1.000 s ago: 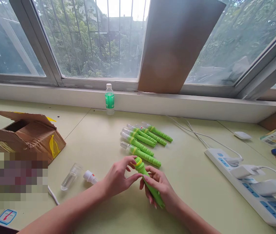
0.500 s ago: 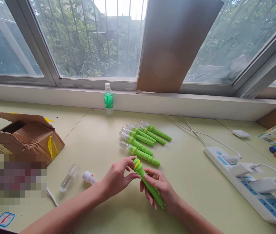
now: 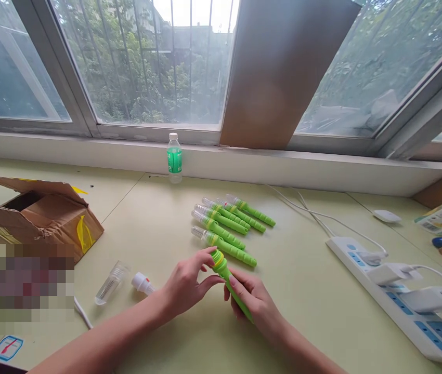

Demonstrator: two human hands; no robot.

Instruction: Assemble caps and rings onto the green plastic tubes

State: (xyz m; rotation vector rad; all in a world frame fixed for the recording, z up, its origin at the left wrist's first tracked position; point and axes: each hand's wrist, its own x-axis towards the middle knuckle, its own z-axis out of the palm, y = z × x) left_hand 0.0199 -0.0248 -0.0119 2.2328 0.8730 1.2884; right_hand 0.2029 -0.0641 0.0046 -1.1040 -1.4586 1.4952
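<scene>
My right hand (image 3: 259, 301) is wrapped round the lower part of a green plastic handle (image 3: 224, 272), which tilts up to the left. At its upper end, beside a yellow ring, my left hand (image 3: 185, 283) grips with forefinger and thumb. My palm covers most of the handle's lower end. Close to my left forearm lie a white piece with a red spot (image 3: 141, 282), partly hidden by the arm, and a clear plastic tube (image 3: 111, 284). Just beyond my hands, several green sticks with clear tops (image 3: 224, 244) lie side by side on the table.
An open cardboard box (image 3: 57, 218) stands at the left. A bottle with a green label (image 3: 174, 160) is by the window sill. On the right lies a white power strip (image 3: 377, 283) with plugs and cables. A marked paper card (image 3: 7, 348) lies at the front left.
My right hand has closed further round the handle and now hides more of its lower end. The left hand stays at the upper end, almost unmoved.
</scene>
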